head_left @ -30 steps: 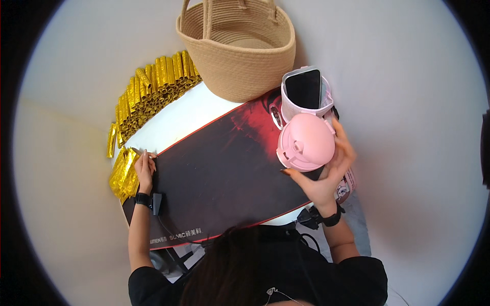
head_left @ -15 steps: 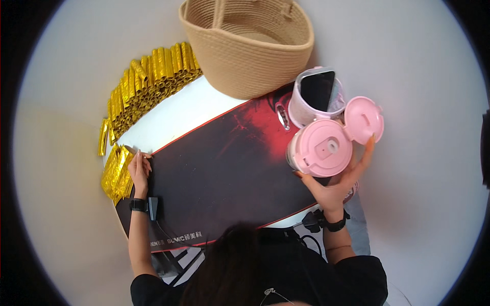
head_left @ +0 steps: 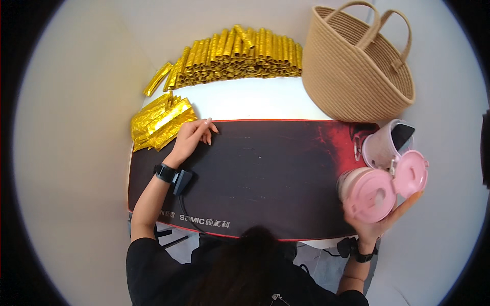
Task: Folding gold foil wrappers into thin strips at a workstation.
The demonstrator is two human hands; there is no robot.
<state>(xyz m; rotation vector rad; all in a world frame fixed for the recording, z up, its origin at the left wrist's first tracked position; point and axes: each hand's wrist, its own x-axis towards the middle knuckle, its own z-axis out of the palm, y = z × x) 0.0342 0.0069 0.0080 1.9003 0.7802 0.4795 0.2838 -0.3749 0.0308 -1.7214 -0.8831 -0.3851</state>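
Across the white worktop (head_left: 245, 99) spreads a black-and-red rectangular mat (head_left: 265, 183), a tan coiled-rope basket (head_left: 342, 71) behind its right end. Flat gold foil sheets (head_left: 163, 122) lie beside the left hand (head_left: 189, 140), its fingers loosely apart; at right, the right hand (head_left: 369, 230) has its fingers clamped on a round, pink-lidded cup (head_left: 370, 196).
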